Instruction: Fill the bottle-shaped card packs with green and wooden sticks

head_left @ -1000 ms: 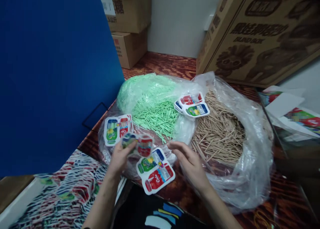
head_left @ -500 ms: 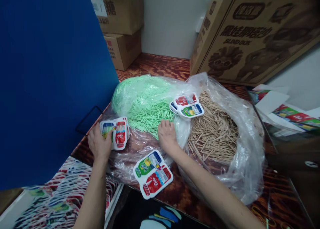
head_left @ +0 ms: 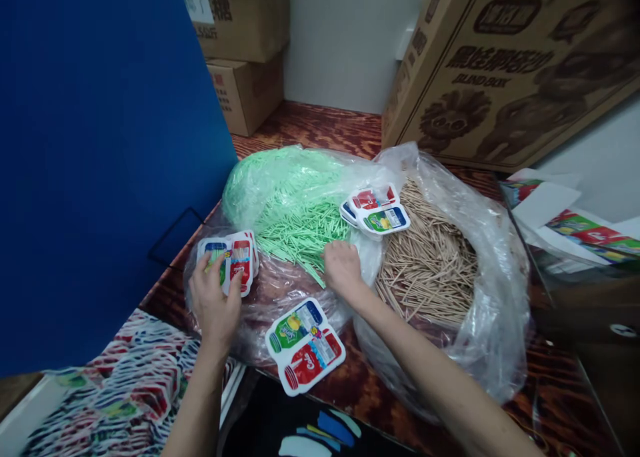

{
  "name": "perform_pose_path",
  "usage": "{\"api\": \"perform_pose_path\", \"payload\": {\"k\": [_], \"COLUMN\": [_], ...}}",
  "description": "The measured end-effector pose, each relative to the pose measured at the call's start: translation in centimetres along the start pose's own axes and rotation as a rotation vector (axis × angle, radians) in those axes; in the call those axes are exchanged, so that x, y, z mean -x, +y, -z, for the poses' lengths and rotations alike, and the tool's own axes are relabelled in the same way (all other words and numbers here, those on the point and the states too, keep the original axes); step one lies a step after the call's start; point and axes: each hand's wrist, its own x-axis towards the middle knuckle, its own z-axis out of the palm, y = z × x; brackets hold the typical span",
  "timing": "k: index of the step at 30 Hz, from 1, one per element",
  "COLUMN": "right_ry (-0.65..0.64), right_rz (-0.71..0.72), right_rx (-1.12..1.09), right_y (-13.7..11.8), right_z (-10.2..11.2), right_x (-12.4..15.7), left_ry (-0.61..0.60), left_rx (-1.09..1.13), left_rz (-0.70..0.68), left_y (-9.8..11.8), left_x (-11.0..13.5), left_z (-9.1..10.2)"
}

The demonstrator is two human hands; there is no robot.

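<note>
On plastic (head_left: 253, 329) at left: card stack (head_left: 242, 262), left hand (head_left: 214, 305) over it, fingers spread, not closed. Right hand (head_left: 343, 268) curled at edge of green sticks (head_left: 300, 229); can't tell if holding any. Cards likely light, stiffish, slick: lift by edges. Sticks probably snap easily: pinch mid-length.

A packing workshop or storeroom is suggested by the stacked cartons (head_left: 237, 20), open plastic bags (head_left: 500, 330) of loose sticks (head_left: 430, 270) and printed packs (head_left: 317, 357) (heaped at one side) crowded around the desk (head_left: 325, 120).
</note>
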Motion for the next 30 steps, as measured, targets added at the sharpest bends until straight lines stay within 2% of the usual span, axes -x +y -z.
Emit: {"api": "perform_pose_path", "payload": {"k": [3, 5, 7, 9, 11, 13, 16, 19, 21, 24, 28, 30], "right_ry": [-0.067, -0.069, -0.052, -0.062, -0.1, -0.164, -0.379, -0.605, -0.677, -0.701, -0.664, -0.595], "right_rz": [-0.121, -0.229, -0.34, -0.409, -0.424, -0.417, -0.375, -0.279, -0.225, -0.177, -0.189, -0.236], "right_rx": [-0.194, -0.4, -0.691, -0.941, -1.056, -1.164, -1.545, -1.896, -2.035, -2.17, -2.196, -2.168], "right_y": [1.4, 2.2, 2.8, 3.0, 2.9, 2.5, 2.1, 2.0, 1.9, 1.6, 1.4, 1.6], "right_z": [1.0, 1.4, 1.6, 1.4, 1.1, 0.6, -0.2, -1.0, -1.3, -1.7, -2.0, -1.9], "right_x": [-0.7, -1.4, -1.8, -1.9, -1.5, -0.7, 0.5, 1.2, 1.4, 1.3, 1.4, 1.7], "left_ry": [-0.05, -0.149, -0.322, -0.516, -0.615, -0.591, -0.528, -0.578, -0.645, -0.714, -0.676, -0.662], "left_rx": [0.147, 0.317, 0.552, 0.816, 1.023, 1.146, 1.206, 1.234, 1.249, 1.232, 1.197, 1.085], "left_rz": [-0.031, -0.001, 0.124, 0.315, 0.462, 0.535, 0.587, 0.623, 0.644, 0.628, 0.504, 0.396], "left_y": [2.0, 3.5, 5.0, 6.5, 7.9, 9.1, 10.3, 10.8, 10.9, 11.1, 11.2, 11.1], "left_x": [0.3, 0.6, 0.9, 1.2, 1.1, 0.5, -0.6, -1.1, -1.0, -0.8, -1.9, -3.1], "left_z": [-0.6, -1.5, -2.7, -4.2, -5.8, -7.4, -9.3, -10.4, -10.7, -10.7, -10.4, -10.2]}}
